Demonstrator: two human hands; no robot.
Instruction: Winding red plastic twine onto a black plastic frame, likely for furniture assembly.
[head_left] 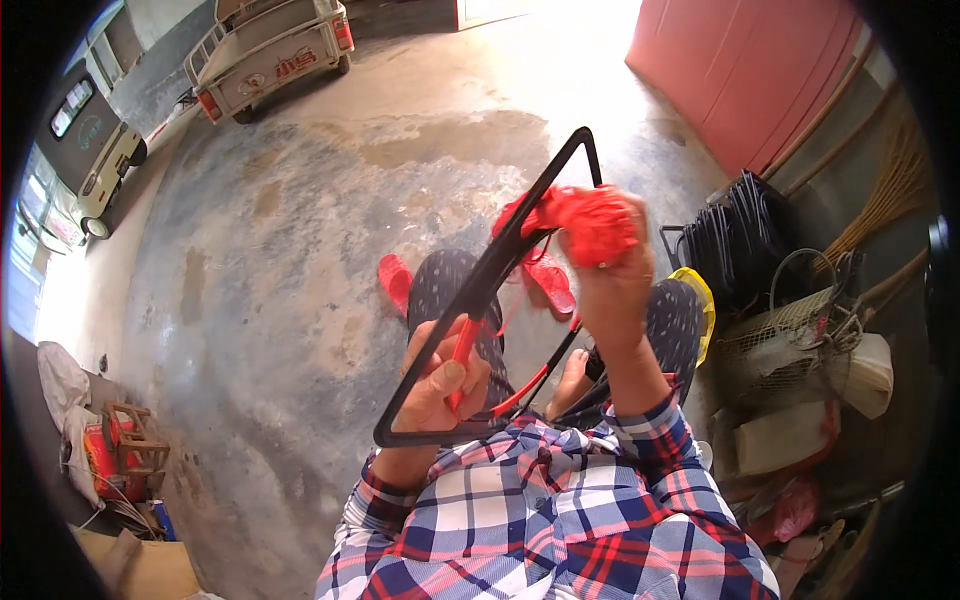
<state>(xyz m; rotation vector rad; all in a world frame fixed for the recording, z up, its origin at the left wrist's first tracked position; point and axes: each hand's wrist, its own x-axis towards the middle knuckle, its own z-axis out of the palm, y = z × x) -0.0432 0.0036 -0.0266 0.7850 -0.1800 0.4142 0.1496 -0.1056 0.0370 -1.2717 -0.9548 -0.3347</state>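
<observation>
A black angular frame (480, 285) is held up at a tilt over my lap. One lower side of it is partly covered in red (537, 381). My left hand (445, 385) is closed round a red-covered part near the frame's lower left corner. In my right hand (612, 290), beside the frame's upper part, is a bunched hank of red cord (600, 228). A length of red stretches from the hank across the frame's long black bar, and a thin red strand hangs below. My right fingers are partly hidden by the hank.
Similar black frames (750, 240) are stacked to my right, near a wire basket (790, 330) and a straw broom (890, 200). Red slippers (548, 285) lie beyond my knees. A wooden stool (140, 450) stands left; a cargo tricycle (280, 65) is parked at the far left.
</observation>
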